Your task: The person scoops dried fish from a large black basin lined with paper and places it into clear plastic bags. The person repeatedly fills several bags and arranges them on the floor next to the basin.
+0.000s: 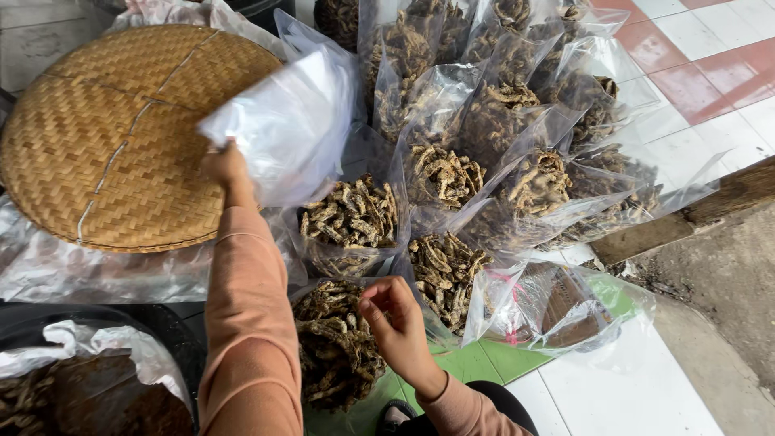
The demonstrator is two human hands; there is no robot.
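Low in the middle of the frame, the right hand (400,327) curls loosely, fingers bent, at the rim of an open bag of dried brown bits (335,347). It's full to the top, so a bump could tip it & spill bits on the floor. Further up, the left hand (226,165) pinches an empty clear bag (286,121), thin & floppy, beside the woven tray (121,137). It could slip.

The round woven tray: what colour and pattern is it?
The woven tray is golden tan, in a herringbone weave; head view.
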